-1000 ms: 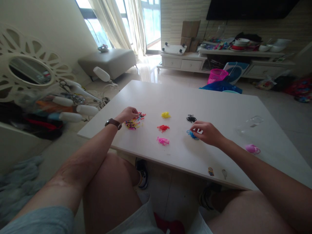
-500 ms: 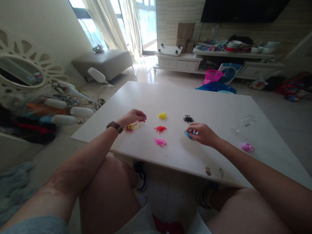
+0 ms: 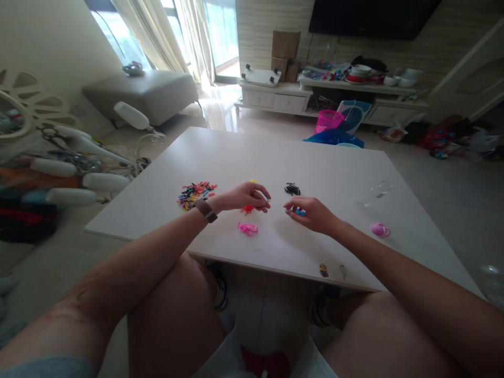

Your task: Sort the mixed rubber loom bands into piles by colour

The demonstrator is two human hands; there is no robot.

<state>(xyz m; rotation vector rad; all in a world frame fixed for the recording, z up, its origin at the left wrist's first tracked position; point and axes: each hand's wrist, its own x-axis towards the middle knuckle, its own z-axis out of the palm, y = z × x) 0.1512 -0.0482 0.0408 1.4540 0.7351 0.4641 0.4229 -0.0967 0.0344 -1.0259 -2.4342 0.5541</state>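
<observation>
On the white table (image 3: pixel 232 152) lie small rubber bands sorted by colour. My left hand (image 3: pixel 252 196) is above the red bands (image 3: pixel 247 210), pinching a small blue-and-yellowish band (image 3: pixel 268 200) between thumb and finger. It mostly hides the yellow bands (image 3: pixel 253 181). To the right, my right hand (image 3: pixel 313 214) hovers over the blue bands (image 3: pixel 300 212), its fingers curved with their tips slightly apart. Black bands (image 3: pixel 292 189) lie just beyond it, and pink bands (image 3: pixel 248 229) nearer the front edge. Beside my left wrist spreads a mixed-colour pile of bands (image 3: pixel 192 195).
Toward the right of the table are a clear container (image 3: pixel 381 189) and a small pink object with a loop (image 3: pixel 380 230). A minion figure sticker (image 3: pixel 323 270) is near the front edge. A lamp with white shades (image 3: pixel 106 182) stands close to the left edge.
My left hand has moved right from the mixed pile to the middle, uncovering that pile and covering the yellow bands. My right hand stays by the blue bands. The view has shifted slightly right.
</observation>
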